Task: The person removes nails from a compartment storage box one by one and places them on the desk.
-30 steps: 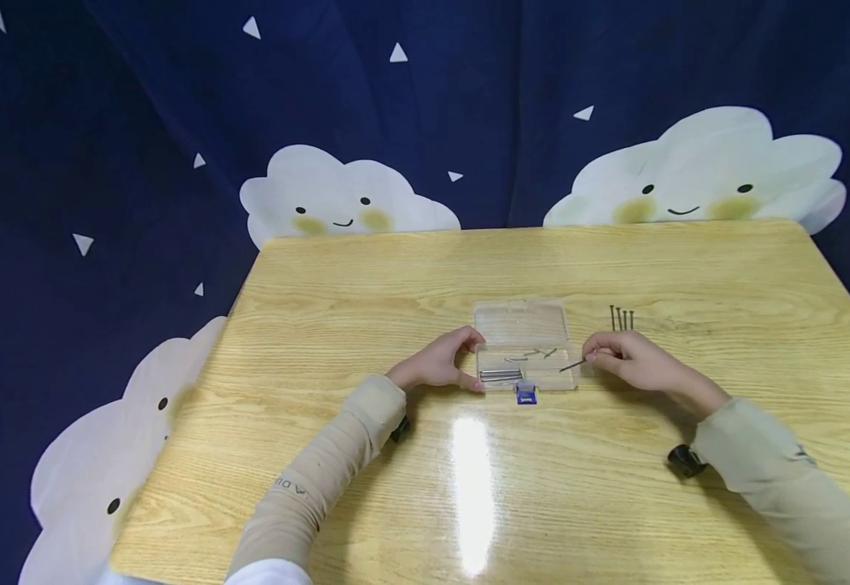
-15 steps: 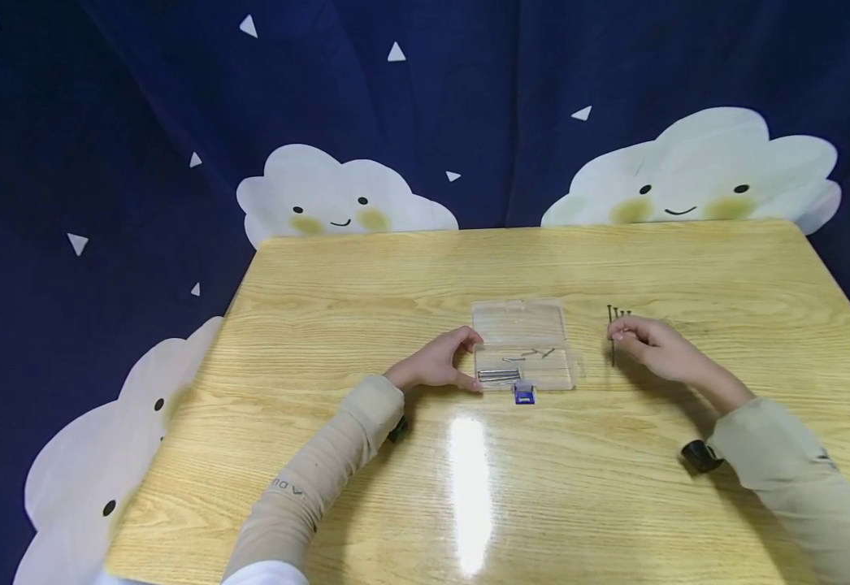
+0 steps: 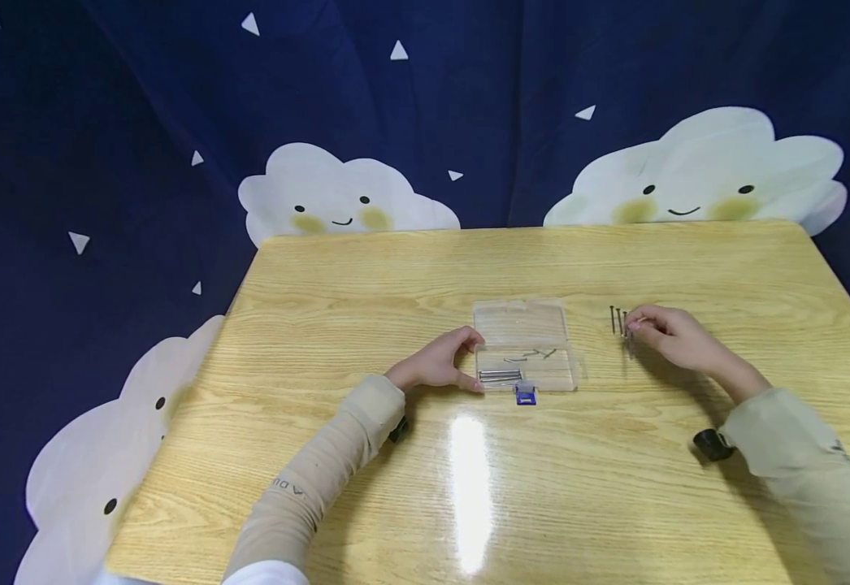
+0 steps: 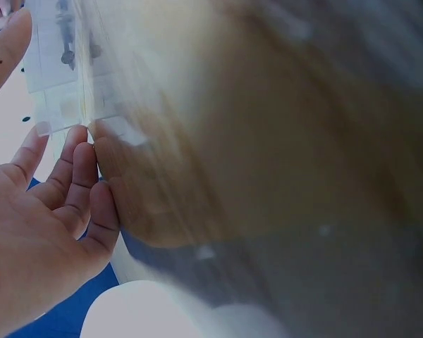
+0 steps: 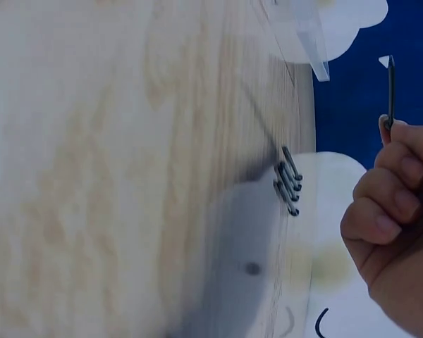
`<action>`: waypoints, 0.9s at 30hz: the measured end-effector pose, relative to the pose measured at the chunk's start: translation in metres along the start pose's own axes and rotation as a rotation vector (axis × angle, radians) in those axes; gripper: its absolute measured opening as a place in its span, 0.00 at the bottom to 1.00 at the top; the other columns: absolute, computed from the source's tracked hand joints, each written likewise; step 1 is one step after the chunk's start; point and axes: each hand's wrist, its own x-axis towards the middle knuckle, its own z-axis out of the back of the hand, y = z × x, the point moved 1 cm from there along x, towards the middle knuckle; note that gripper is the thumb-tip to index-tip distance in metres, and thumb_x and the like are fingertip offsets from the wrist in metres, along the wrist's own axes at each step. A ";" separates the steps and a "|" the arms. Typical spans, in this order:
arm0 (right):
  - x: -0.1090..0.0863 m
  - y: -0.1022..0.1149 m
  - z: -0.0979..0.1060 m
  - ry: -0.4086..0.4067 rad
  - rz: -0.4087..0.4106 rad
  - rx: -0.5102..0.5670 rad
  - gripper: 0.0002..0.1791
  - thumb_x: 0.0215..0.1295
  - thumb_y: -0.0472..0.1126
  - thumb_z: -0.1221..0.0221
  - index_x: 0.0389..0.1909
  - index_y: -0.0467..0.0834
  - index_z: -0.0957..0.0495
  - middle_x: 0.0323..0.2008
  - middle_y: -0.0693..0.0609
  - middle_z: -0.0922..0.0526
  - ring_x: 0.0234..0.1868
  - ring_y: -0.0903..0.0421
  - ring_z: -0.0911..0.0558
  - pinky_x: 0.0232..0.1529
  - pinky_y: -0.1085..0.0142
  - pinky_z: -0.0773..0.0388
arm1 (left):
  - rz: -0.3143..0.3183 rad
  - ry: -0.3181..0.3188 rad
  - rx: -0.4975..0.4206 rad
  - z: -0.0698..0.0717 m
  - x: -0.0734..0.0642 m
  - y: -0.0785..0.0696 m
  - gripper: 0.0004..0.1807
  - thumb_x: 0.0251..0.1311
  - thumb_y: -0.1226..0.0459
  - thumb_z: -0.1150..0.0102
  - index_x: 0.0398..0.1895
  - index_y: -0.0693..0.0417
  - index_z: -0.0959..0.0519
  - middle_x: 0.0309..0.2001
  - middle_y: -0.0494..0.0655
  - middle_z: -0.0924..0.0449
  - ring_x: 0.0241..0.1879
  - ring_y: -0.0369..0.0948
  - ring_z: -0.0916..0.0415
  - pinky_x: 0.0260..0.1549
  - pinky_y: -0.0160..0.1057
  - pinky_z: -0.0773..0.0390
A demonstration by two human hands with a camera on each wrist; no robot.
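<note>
A clear plastic box [image 3: 564, 374] lies with its lid [image 3: 520, 321] folded back. Long nails [image 3: 500, 375] sit in its front left part, and several small nails [image 3: 516, 359] lie loose farther back. My left hand [image 3: 440, 359] holds the box's left end between thumb and fingers; in the left wrist view its fingertips touch the box [image 4: 56, 105]. My right hand [image 3: 677, 337] pinches a dark nail, plain in the right wrist view as a nail [image 5: 391, 88] pointing up from thumb and forefinger. Beside it, a row of nails [image 3: 613, 319] lies on the table, partly hidden.
A blue latch [image 3: 525, 396] sticks out at the box's front edge. The wooden table [image 3: 366, 292] reaches back to a dark blue curtain [image 3: 469, 97] printed with clouds. A bright glare patch [image 3: 471, 496] lies on the tabletop in front of the box.
My right hand has moved right, away from the box to the far end of the nail row. Its nail has swung from pointing at the box to pointing forward-down. The left hand stays put.
</note>
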 end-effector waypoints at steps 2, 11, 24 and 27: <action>0.002 -0.002 0.003 -0.011 -0.015 -0.015 0.08 0.68 0.33 0.52 0.39 0.35 0.25 0.15 0.55 0.36 0.15 0.62 0.40 0.17 0.68 0.41 | 0.002 -0.001 -0.004 0.000 0.000 0.000 0.35 0.40 0.62 0.27 0.52 0.62 0.34 0.43 0.51 0.31 0.45 0.42 0.35 0.50 0.37 0.34; 0.009 -0.017 0.012 -0.003 -0.082 -0.066 0.10 0.68 0.35 0.53 0.40 0.34 0.25 0.17 0.51 0.34 0.16 0.61 0.39 0.19 0.66 0.41 | 0.012 0.005 -0.014 0.000 0.000 0.000 0.35 0.40 0.63 0.27 0.53 0.61 0.34 0.45 0.50 0.31 0.46 0.41 0.35 0.50 0.33 0.35; 0.018 -0.045 0.015 0.028 -0.115 -0.107 0.12 0.69 0.37 0.54 0.38 0.35 0.25 0.18 0.52 0.33 0.19 0.62 0.38 0.23 0.66 0.41 | 0.017 0.005 -0.019 0.001 0.000 0.000 0.35 0.40 0.63 0.27 0.52 0.61 0.34 0.45 0.51 0.31 0.46 0.41 0.35 0.50 0.33 0.35; 0.019 -0.048 0.014 0.038 -0.135 -0.125 0.12 0.70 0.37 0.55 0.39 0.34 0.24 0.20 0.51 0.30 0.21 0.61 0.37 0.25 0.66 0.40 | 0.020 0.006 -0.015 0.001 0.000 0.000 0.35 0.40 0.63 0.27 0.52 0.61 0.34 0.45 0.50 0.31 0.46 0.41 0.35 0.50 0.33 0.36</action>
